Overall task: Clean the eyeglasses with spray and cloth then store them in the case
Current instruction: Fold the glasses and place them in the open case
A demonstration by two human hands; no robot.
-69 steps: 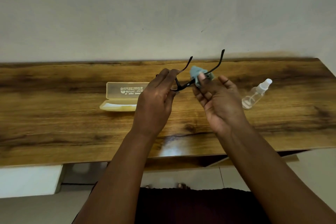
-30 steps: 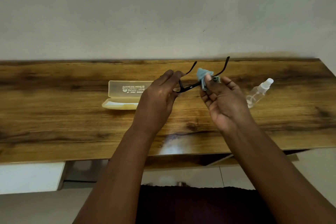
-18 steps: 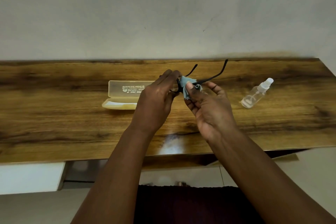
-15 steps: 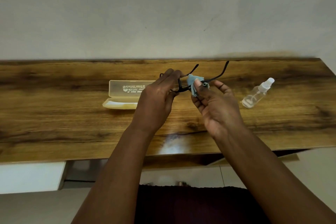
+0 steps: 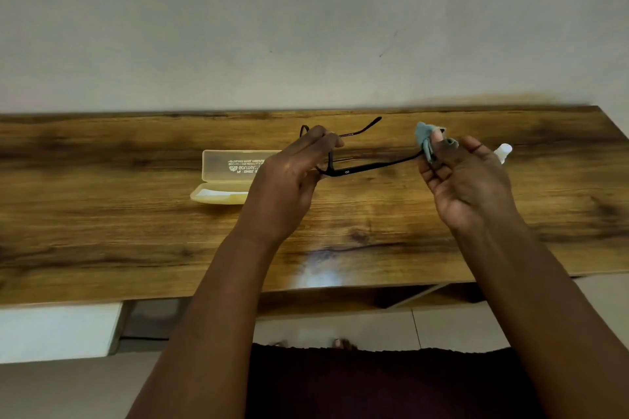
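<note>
Case [image 5: 235,177]: open, lid up, left of desk [image 5: 102,231] centre.
Left hand [image 5: 289,177]: fingers closed around eyeglasses [image 5: 354,171] front, held above desk.
Right hand [image 5: 466,180]: pinching blue cloth [image 5: 425,139] onto temple tip.
Spray bottle [image 5: 503,150]: mostly hidden, near right edge.

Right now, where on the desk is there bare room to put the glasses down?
Bare wood lies left of the open case, and along the near edge of the desk. The middle is crowded: the left hand holds the glasses, the right hand the cloth, hiding most of the spray bottle.
</note>
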